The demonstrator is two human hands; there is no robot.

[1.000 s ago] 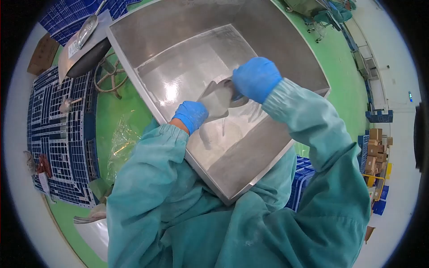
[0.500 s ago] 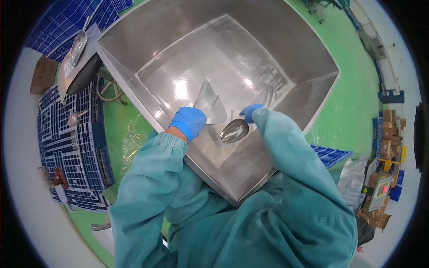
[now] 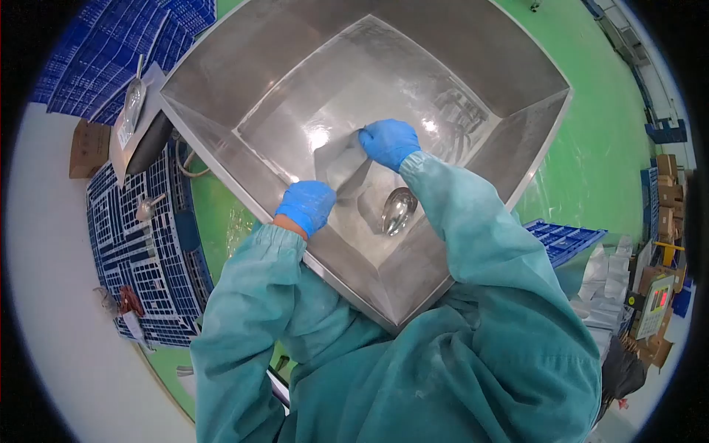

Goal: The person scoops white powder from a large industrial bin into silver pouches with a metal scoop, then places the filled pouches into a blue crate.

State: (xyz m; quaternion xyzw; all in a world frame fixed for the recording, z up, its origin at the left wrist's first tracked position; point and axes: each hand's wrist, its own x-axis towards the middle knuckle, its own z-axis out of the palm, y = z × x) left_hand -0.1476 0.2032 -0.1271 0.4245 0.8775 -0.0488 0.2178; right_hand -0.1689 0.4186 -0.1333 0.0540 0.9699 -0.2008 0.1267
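Note:
A silvery, pouch-like bag [image 3: 341,164] is held up over the floor of a large stainless steel bin [image 3: 210,122]. My left hand [image 3: 306,206], in a blue glove, is closed on the bag's near left edge. The gloved fingers of my right hand [image 3: 391,143] pinch its far right corner. Just below my right wrist, a shiny metal scoop [image 3: 399,210] rests on the bin floor, apart from both hands. Whether anything is inside the bag is hidden.
Blue plastic pallets [image 3: 140,258] lie on the left. Another scoop [image 3: 133,103] sits on a paper-like sheet beside the bin's left corner. At right are a scale with a red display [image 3: 656,304], cardboard boxes [image 3: 668,192] and silvery bags [image 3: 602,277].
My right hand has left the scoop's side, moved up and left, and taken hold of the bag's corner. The scoop has turned and lies slightly farther right. My left hand still holds the bag.

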